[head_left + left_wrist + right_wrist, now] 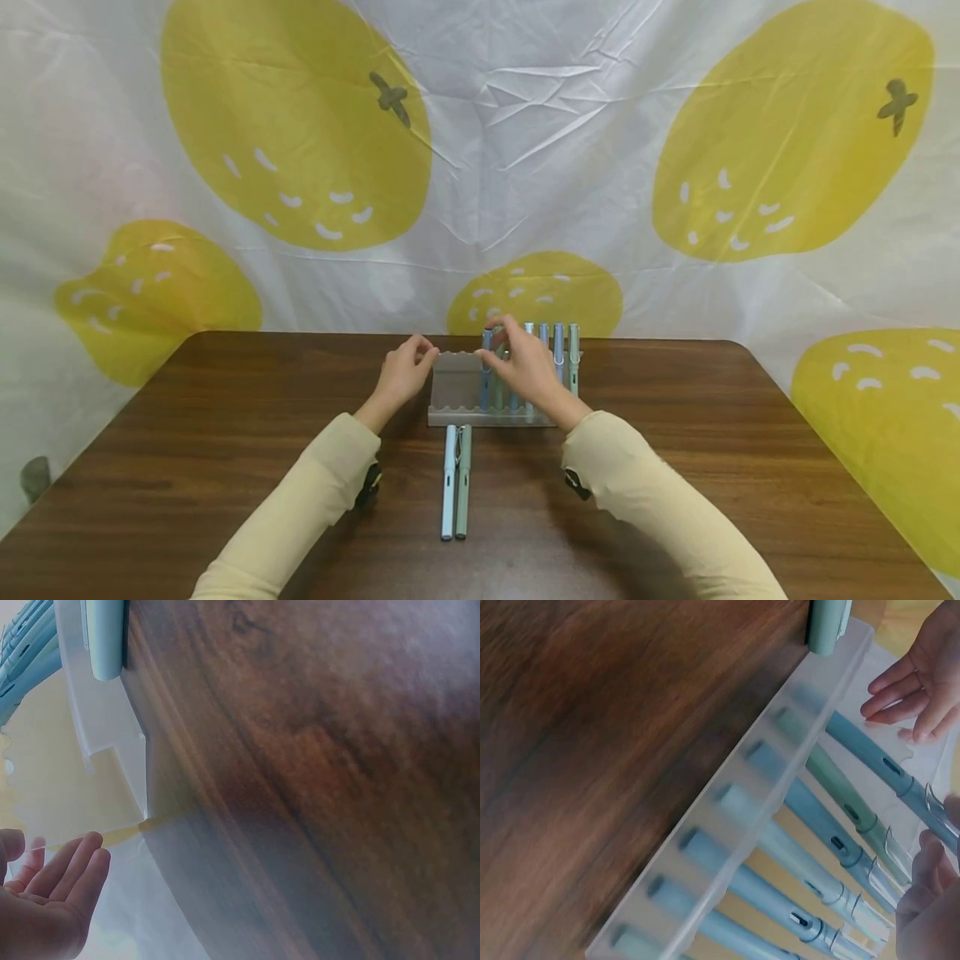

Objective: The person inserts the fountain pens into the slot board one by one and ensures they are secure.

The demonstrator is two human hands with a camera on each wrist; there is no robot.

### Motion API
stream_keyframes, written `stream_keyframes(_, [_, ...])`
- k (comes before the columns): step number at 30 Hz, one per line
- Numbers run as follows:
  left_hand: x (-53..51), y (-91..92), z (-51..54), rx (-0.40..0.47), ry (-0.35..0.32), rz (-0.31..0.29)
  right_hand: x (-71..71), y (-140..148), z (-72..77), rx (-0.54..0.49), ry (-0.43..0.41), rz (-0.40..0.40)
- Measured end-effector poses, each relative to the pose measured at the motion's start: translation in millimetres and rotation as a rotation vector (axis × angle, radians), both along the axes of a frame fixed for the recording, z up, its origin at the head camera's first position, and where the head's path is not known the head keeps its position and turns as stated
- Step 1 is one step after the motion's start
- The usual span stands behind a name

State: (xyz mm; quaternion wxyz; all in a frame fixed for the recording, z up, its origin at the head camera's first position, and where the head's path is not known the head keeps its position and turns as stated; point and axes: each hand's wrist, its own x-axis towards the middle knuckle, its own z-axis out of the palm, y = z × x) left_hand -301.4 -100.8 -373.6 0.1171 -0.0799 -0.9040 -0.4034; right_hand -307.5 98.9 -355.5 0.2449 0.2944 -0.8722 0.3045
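A clear frosted pen rack (454, 383) stands toward the back of the table, with several capped pens upright in its right part. My right hand (528, 371) pinches the cap end of a dark blue pen (874, 761), whose lower end sits in a notch of the rack. Just beside it in the rack is a green pen (840, 780). At the rack's upper left corner, my left hand (405, 372) pinches the panel's edge between thumb and forefinger; its other fingers (86, 874) extend loosely. In front of the rack lie a light blue pen (448, 487) and a green pen (463, 487), side by side.
The brown wooden table (660, 500) carries the rack and pens. Right behind its far edge hangs a white cloth (517, 167) printed with yellow fruit.
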Motion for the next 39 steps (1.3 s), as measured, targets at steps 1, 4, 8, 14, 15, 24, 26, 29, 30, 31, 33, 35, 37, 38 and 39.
stream_keyframes(1, [-0.1,0.0,0.3,0.001,-0.002,0.0,-0.7,1.0,0.5,0.012,-0.017,0.006])
stream_keyframes(4, [-0.1,0.2,1.6,0.004,-0.003,0.002,-1.9,4.5,1.8,0.055,-0.067,0.018])
stream_keyframes(8, [-0.5,-0.1,1.1,0.0,0.003,0.003,-1.8,7.5,1.7,0.093,-0.089,0.023])
stream_keyframes(14, [0.2,0.5,0.3,0.002,-0.001,0.004,-2.4,8.3,-0.3,0.125,-0.085,0.011])
stream_keyframes(15, [0.2,0.6,0.3,0.002,-0.002,0.004,-2.4,8.2,-0.3,0.13,-0.088,0.007])
stream_keyframes(24, [-2.1,0.0,-2.3,-0.023,0.049,-0.003,-2.2,6.4,2.4,0.175,-0.127,-0.049])
stream_keyframes(26, [-2.1,-0.2,-2.4,-0.02,0.048,-0.004,-2.3,5.9,3.2,0.184,-0.139,-0.054])
stream_keyframes(29, [-2.3,-0.3,-2.4,-0.019,0.046,-0.005,-2.7,5.2,4.2,0.2,-0.154,-0.059])
stream_keyframes(30, [-2.2,-0.4,-2.3,-0.019,0.045,-0.004,-2.9,4.9,4.7,0.206,-0.158,-0.062])
stream_keyframes(31, [-2.1,-0.4,-2.2,-0.018,0.044,-0.004,-3.2,4.7,4.9,0.21,-0.164,-0.064])
stream_keyframes(33, [-2.2,-0.4,-2.0,-0.015,0.042,-0.002,-3.5,4.6,5.3,0.216,-0.175,-0.067])
stream_keyframes(35, [-2.2,-0.3,-1.7,-0.012,0.039,0.001,-3.9,4.3,5.8,0.218,-0.184,-0.069])
stream_keyframes(37, [-2.2,-0.2,-1.3,-0.01,0.037,0.003,-4.2,4.1,6.3,0.225,-0.19,-0.074])
stream_keyframes(38, [-2.3,-0.1,-1.3,-0.007,0.037,0.005,-4.6,3.8,6.5,0.231,-0.193,-0.079])
stream_keyframes(39, [-2.4,-0.1,-1.2,-0.005,0.036,0.005,-5.0,3.5,6.6,0.235,-0.196,-0.082])
